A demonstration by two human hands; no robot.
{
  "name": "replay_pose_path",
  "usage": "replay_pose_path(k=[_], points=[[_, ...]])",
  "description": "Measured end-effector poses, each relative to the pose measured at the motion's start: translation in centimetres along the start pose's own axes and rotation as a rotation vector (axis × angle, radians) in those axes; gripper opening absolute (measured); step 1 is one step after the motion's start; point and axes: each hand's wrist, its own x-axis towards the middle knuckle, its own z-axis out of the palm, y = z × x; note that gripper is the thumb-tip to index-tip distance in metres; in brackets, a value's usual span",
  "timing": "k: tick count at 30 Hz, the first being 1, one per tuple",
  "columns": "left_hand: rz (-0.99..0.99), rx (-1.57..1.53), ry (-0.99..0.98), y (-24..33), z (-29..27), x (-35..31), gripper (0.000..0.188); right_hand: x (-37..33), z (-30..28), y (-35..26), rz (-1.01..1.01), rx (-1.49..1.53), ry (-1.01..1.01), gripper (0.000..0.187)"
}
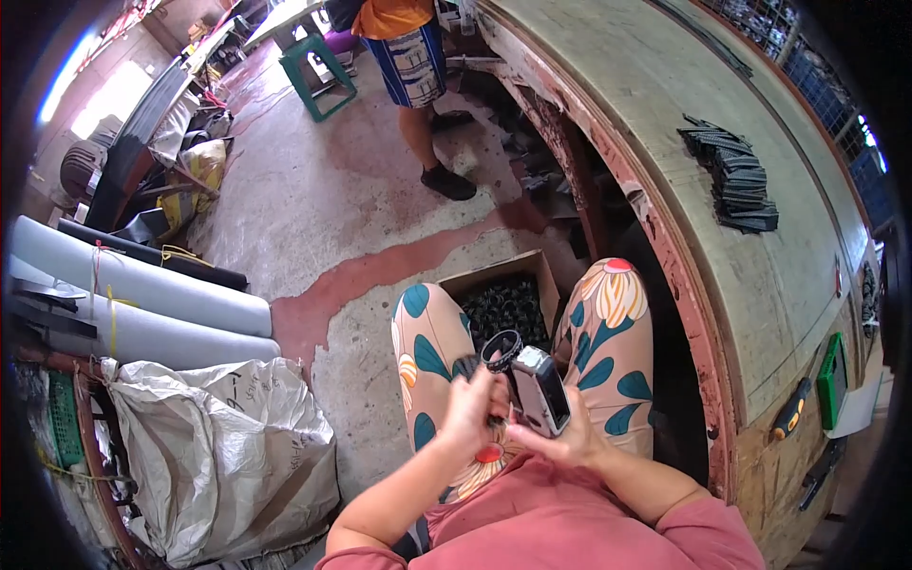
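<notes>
My left hand [467, 408] is closed around a black ribbed loop [502, 350], which stands up above the fingers. More dark ribbed material shows beside that hand. My right hand [562, 439] grips a boxy grey and black device [541, 388] with a silvery top; its exact kind cannot be made out. Both hands are close together over my lap, the device nearly touching the loop. Beyond them, between my knees, a cardboard box [494, 273] on the floor holds many small black curled pieces [505, 309].
Along my right runs a long wooden table [655, 223] bearing a stack of black strips [730, 176], a screwdriver [791, 408] and a green-framed item [832, 382]. A white sack [228, 446] and grey rolls [142, 285] lie left. Another person [408, 71] stands ahead near a green stool [318, 76].
</notes>
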Motion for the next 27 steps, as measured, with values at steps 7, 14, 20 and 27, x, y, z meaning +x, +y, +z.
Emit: replay_pose_path(k=[7, 14, 20, 27], points=[[-0.129, -0.461, -0.317, -5.7, 4.2, -1.5, 0.036, -1.3, 0.9, -1.0, 0.158, 0.312, 0.061, 0.025], [0.003, -0.242, 0.068, -4.0, 2.4, 1.0, 0.024, -1.0, 0.4, 2.0, 0.172, 0.257, 0.085, 0.023], [0.419, -0.064, -0.212, 3.3, 3.1, -0.9, 0.044, -0.7, -0.8, 2.0, 0.371, 0.192, 0.093, 0.020], [0.252, -0.115, -0.393, 5.8, 2.8, 0.4, 0.039, -1.0, -1.0, 2.4, 0.356, 0.237, 0.092, 0.020]])
